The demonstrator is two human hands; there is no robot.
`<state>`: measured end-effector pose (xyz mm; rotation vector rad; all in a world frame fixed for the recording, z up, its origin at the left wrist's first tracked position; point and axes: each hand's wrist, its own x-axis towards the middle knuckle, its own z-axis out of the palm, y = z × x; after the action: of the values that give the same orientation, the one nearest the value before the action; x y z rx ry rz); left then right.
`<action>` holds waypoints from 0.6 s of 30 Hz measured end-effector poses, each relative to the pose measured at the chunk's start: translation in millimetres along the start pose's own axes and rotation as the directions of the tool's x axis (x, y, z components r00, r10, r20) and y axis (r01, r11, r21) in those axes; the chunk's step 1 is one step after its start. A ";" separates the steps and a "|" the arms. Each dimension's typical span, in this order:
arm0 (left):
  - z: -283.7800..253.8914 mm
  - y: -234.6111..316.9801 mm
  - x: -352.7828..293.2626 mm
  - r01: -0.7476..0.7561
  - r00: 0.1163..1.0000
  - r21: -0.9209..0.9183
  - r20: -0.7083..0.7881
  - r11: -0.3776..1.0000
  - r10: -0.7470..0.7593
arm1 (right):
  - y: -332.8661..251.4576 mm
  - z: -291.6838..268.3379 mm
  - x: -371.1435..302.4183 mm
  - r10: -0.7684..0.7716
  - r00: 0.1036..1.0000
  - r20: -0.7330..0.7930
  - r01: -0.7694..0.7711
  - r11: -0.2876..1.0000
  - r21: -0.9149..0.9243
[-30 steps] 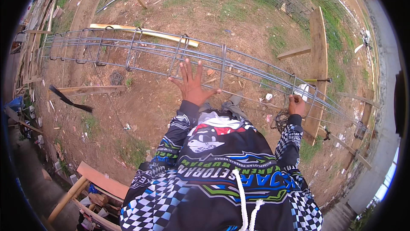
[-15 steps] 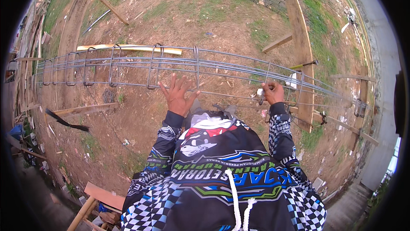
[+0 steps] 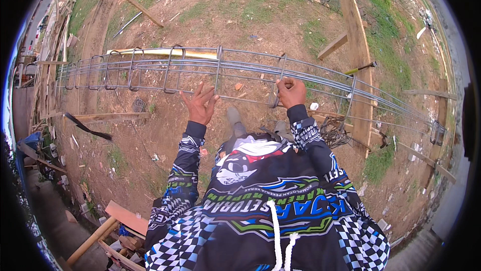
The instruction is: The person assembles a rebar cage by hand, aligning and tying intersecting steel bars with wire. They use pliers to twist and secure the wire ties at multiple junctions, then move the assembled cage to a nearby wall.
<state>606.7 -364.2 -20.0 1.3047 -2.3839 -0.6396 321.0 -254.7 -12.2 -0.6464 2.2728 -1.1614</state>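
Observation:
A long rebar cage (image 3: 245, 65) of grey steel bars stretches across in front of me, with square stirrups spaced along its left part. My left hand (image 3: 200, 103) is at the near lower bar, beside a stirrup (image 3: 219, 70), its fingers spread and some touching the steel. Further right, my right hand (image 3: 290, 92) is closed around the near side of another stirrup (image 3: 282, 68). That stirrup leans a little across the bars. One more stirrup (image 3: 349, 95) encircles the bars to the right of my hand.
An upright plank (image 3: 356, 35) stands at the right, a yellow-shafted tool (image 3: 362, 68) with a black end against it. Coiled wire (image 3: 336, 131) lies near its foot. A black wire bundle (image 3: 87, 128) is at left. Scrap wood (image 3: 125, 216) sits at lower left.
My right hand has moved left along the bars with the stirrup, closer to my left hand. My left hand stays by the near lower bar. The view has shifted slightly.

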 end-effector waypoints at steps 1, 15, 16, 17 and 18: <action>-1.4 2.8 0.6 0.027 1.000 -0.009 0.012 1.000 -0.027 | 10.5 -4.9 5.4 0.020 1.000 0.017 -0.021 0.999 0.025; 73.7 112.5 -13.5 0.057 0.998 0.381 -0.020 0.923 -0.054 | 23.0 -40.2 18.9 0.026 0.934 0.356 -0.092 0.981 0.169; 73.7 115.6 -8.4 0.072 0.997 0.384 -0.002 0.921 -0.077 | 32.7 -39.3 25.9 -0.008 0.942 0.335 -0.038 0.990 0.132; 73.5 118.6 -3.6 0.084 0.995 0.388 0.016 0.918 -0.098 | 42.1 -37.7 32.5 -0.042 0.948 0.315 0.014 0.996 0.093; 74.4 117.7 -4.7 0.087 0.995 0.391 0.011 0.916 -0.099 | 43.3 -37.7 32.6 -0.073 0.948 0.309 0.061 0.997 0.050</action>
<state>490.0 -288.1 -19.2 1.5828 -2.5760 -0.2091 264.9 -229.7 -36.2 -0.8342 1.9712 -1.0493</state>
